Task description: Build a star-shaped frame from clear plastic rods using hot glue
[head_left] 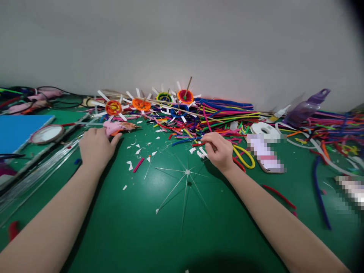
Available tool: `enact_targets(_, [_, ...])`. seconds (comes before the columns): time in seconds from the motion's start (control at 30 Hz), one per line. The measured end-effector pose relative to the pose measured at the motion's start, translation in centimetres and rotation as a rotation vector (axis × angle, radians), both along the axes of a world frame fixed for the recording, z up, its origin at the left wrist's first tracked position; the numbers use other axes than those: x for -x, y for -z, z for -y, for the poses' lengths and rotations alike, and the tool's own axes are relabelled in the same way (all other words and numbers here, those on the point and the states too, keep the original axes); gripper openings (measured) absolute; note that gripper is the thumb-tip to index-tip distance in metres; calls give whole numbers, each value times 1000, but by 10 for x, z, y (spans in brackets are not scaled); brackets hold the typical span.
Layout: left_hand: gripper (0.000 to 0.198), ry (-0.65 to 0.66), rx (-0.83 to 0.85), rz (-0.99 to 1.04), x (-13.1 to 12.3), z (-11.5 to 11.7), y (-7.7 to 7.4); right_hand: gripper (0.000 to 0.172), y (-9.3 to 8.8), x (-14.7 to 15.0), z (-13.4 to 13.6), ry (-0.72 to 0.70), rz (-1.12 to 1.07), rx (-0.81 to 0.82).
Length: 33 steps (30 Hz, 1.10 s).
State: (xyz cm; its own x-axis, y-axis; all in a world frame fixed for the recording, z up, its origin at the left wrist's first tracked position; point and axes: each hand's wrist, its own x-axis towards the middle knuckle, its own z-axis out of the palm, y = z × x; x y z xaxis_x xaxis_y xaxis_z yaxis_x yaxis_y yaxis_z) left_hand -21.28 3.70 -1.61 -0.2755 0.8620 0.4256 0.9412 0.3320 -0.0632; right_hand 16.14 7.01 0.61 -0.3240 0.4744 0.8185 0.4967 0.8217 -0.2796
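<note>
My left hand (96, 148) lies at the handle of a pink hot glue gun (121, 127), thumb stretched out; its fingertips are hidden behind the hand. The gun's nozzle points right. My right hand (218, 150) is closed, fingers curled, beside white paper scraps (201, 152) and pipe cleaner pieces. Whatever it may pinch is too small to make out. Between my forearms, a star of thin clear spokes (187, 172) joined at a whitish centre rests on the green tabletop (136, 227). A small white piece (157, 211) sits at the tip of one spoke.
At the back stand yarn-wound discs (141, 104) with white paper spokes and sticks, before a heap of pipe cleaners (227, 110). Rightward are a white tape roll (265, 132), a phone (264, 153) and a purple bottle (307, 108). Plastic wrap (45, 170) and a tape ring (47, 134) lie left.
</note>
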Motion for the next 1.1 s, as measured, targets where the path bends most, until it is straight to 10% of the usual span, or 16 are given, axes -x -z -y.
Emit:
enact_targets(0.47, [70,-44,-95,11,-14,2,-17,17,-18,-65,48,352,216,101])
enact_targets(0.8, [30,377,-260,142,-80,49,-21,27,4,-116,41,673,419,553])
enact_targets(1.1, [23,450,-312,179,-74,46,-20,44,5,-100,46,713,435,547])
